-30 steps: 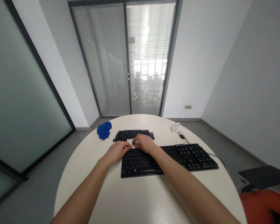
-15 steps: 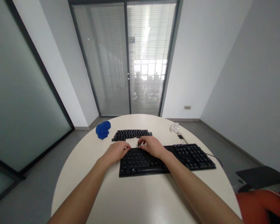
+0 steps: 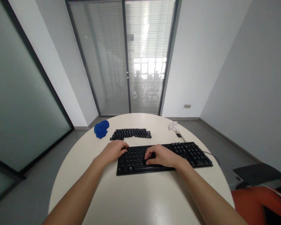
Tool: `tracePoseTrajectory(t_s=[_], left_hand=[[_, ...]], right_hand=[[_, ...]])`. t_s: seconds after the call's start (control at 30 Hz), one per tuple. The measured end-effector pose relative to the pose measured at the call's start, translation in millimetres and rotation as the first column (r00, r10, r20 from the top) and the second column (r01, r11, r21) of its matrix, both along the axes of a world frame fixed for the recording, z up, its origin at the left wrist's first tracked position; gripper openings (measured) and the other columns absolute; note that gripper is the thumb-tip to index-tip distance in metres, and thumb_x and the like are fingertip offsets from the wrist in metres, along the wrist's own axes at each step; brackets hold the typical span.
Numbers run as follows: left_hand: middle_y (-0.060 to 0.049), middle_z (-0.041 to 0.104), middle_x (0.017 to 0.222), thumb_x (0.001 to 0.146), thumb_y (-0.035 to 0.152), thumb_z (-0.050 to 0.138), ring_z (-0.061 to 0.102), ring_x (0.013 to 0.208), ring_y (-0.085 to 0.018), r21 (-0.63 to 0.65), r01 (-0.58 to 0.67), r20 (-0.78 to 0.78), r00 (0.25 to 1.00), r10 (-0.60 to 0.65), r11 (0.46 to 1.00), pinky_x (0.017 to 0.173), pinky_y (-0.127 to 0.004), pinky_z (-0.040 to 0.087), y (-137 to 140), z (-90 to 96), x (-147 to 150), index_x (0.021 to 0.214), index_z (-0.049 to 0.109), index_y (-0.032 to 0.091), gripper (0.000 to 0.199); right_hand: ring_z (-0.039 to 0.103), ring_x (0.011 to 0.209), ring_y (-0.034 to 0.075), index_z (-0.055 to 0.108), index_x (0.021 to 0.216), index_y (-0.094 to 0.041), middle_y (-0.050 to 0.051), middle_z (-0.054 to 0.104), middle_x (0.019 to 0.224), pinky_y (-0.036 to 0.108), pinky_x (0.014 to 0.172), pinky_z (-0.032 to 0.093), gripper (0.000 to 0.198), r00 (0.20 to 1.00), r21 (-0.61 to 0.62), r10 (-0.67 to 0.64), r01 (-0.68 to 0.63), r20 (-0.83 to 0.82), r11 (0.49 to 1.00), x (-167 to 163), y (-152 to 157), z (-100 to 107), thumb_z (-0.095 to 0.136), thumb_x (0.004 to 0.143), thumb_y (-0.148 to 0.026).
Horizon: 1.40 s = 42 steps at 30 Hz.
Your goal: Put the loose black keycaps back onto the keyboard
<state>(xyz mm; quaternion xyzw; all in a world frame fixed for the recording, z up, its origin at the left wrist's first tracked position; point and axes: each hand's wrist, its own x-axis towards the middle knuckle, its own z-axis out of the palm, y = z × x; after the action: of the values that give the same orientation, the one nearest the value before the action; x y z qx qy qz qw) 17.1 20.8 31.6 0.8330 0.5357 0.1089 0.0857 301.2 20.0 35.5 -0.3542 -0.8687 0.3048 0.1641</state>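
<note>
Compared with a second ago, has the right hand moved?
Yes: judged against the keyboard, the right hand has moved rightward and nearer the person, away from the loose keycaps.

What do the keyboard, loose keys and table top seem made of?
Keyboard: likely black plastic, mostly matte; rigid, straight edges. Loose keys: probably dark plastic, given their small, blocky shapes; finish unclear. Table top: perhaps laminate, smooth, satin, with soft glare.

office; frosted glass [image 3: 21, 90], slatted blinds [image 3: 145, 47], keyboard [image 3: 133, 158]
</note>
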Motion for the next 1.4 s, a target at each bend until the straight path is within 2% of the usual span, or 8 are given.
tracePoseTrajectory(t_s=[0.23,0.37,0.7,0.87,1.0,1.17,1.4], left_hand=[[-0.002,0.076,0.095,0.085,0.013,0.062,0.068,0.090,-0.020,-0.003,0.030,0.147,0.989,-0.029,1.000,0.078,-0.027,0.047,6.5,-6.3,-1.9,0.092,0.076,0.022,0.018],[-0.002,0.076,0.097,0.085,0.014,0.062,0.069,0.089,-0.019,-0.008,0.082,0.249,0.965,-0.078,0.997,0.079,-0.027,0.049,5.0,-5.7,1.8,0.095,0.076,0.022,0.019],[0.000,0.077,0.099,0.087,0.020,0.062,0.070,0.088,-0.017,-0.171,0.247,0.430,0.890,-0.153,0.954,0.082,-0.025,0.050,-9.3,-1.0,24.9,0.104,0.076,0.023,0.023],[-0.001,0.077,0.098,0.088,0.020,0.061,0.069,0.087,-0.018,-0.214,0.264,0.434,0.888,-0.151,0.940,0.081,-0.025,0.051,-15.7,4.0,31.4,0.106,0.076,0.022,0.024],[-0.001,0.076,0.096,0.087,0.019,0.061,0.068,0.085,-0.018,-0.203,0.254,0.394,0.905,-0.158,0.946,0.079,-0.025,0.050,-17.4,4.5,33.0,0.105,0.075,0.022,0.024],[-0.001,0.077,0.098,0.087,0.017,0.059,0.069,0.088,-0.018,-0.192,0.265,0.381,0.908,-0.177,0.945,0.082,-0.027,0.050,-17.3,3.9,34.0,0.103,0.076,0.022,0.023],[-0.003,0.076,0.105,0.091,0.014,0.057,0.068,0.098,-0.019,-0.122,0.361,0.340,0.890,-0.303,0.925,0.092,-0.028,0.049,-17.2,7.0,35.4,0.101,0.076,0.021,0.023]], right_hand=[[0.070,0.078,0.016,0.078,0.080,-0.022,-0.001,0.078,0.086,0.024,0.073,0.047,0.011,0.999,-0.003,0.025,-0.025,-0.038,1.000,0.5,1.6,-5.2,0.078,0.077,-0.033],[0.071,0.078,0.017,0.079,0.081,-0.023,-0.001,0.079,0.085,0.024,0.074,0.049,0.013,0.999,-0.015,0.031,-0.031,-0.028,0.999,1.1,2.5,-6.9,0.078,0.077,-0.034],[0.071,0.078,0.016,0.079,0.079,-0.021,0.000,0.078,0.084,0.023,0.075,0.049,0.008,0.996,0.048,0.081,-0.079,-0.032,0.996,-2.6,-0.8,-2.0,0.074,0.078,-0.027],[0.071,0.078,0.017,0.079,0.080,-0.021,0.000,0.078,0.085,0.024,0.074,0.049,0.009,0.998,0.017,0.064,-0.064,-0.006,0.998,-3.1,-3.6,2.8,0.071,0.079,-0.027],[0.070,0.077,0.017,0.079,0.081,-0.021,0.001,0.078,0.085,0.025,0.074,0.049,0.010,0.999,0.043,0.021,-0.022,0.026,0.999,-3.9,-4.6,3.1,0.072,0.078,-0.027],[0.071,0.079,0.017,0.079,0.081,-0.021,0.000,0.079,0.087,0.024,0.076,0.049,0.010,0.998,0.038,0.054,-0.055,0.018,0.998,-4.2,-3.6,2.6,0.070,0.079,-0.025],[0.072,0.082,0.018,0.080,0.081,-0.023,0.000,0.079,0.092,0.024,0.079,0.049,0.015,0.991,0.111,0.100,-0.110,0.086,0.988,-4.3,-5.7,5.5,0.066,0.076,-0.020]])
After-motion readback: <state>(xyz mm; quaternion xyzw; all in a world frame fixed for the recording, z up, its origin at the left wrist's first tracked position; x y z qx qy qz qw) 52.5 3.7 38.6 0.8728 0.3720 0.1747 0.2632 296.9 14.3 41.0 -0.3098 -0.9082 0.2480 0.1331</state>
